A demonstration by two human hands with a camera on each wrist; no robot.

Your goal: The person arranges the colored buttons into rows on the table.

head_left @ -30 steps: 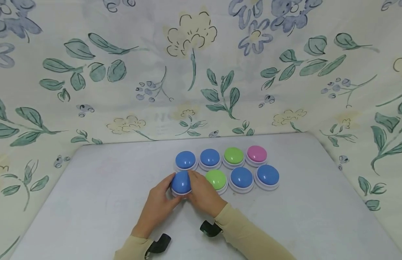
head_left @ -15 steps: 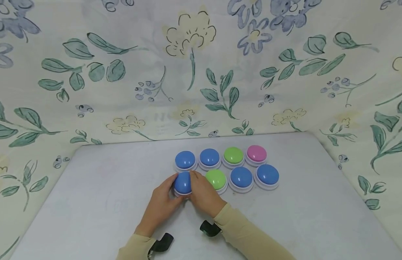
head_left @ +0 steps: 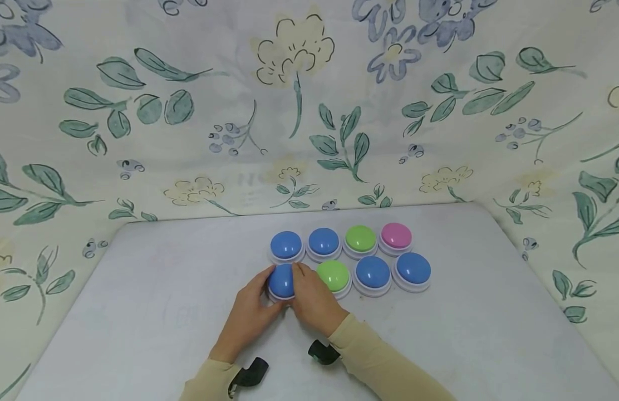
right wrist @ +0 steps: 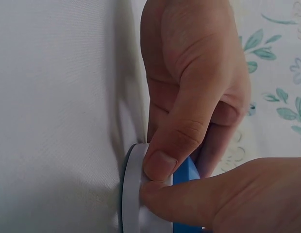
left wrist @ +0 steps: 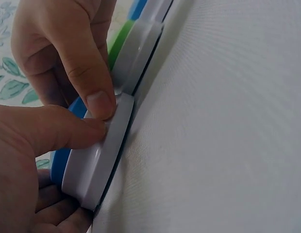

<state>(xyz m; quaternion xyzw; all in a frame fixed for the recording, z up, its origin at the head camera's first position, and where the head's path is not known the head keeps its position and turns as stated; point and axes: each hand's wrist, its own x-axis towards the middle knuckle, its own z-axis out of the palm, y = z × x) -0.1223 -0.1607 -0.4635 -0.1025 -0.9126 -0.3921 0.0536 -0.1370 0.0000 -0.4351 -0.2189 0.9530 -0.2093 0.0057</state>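
Observation:
Both hands hold one round push button (head_left: 280, 282) with a blue dome and white base, at the near left end of a group of such buttons. The left hand (head_left: 247, 316) grips its left side, thumb on the white base (left wrist: 87, 170) and fingers around the far edge. From the right, the right hand (head_left: 315, 298) holds the same button, its thumb on the base close to the other thumb, as both wrist views show. A green button (head_left: 333, 275) sits just right of the right hand. Part of the held button's dome is hidden by the right hand.
In the back row stand two blue buttons (head_left: 286, 245), a green button (head_left: 360, 238) and a pink button (head_left: 396, 236). Two more blue buttons (head_left: 373, 272) continue the front row rightward. A white tabletop (head_left: 164, 301) meets a floral cloth (head_left: 199, 139) behind.
The left hand and the held blue button have shifted slightly to the right, mostly in the first half second. The right hand and the other buttons stay in place.

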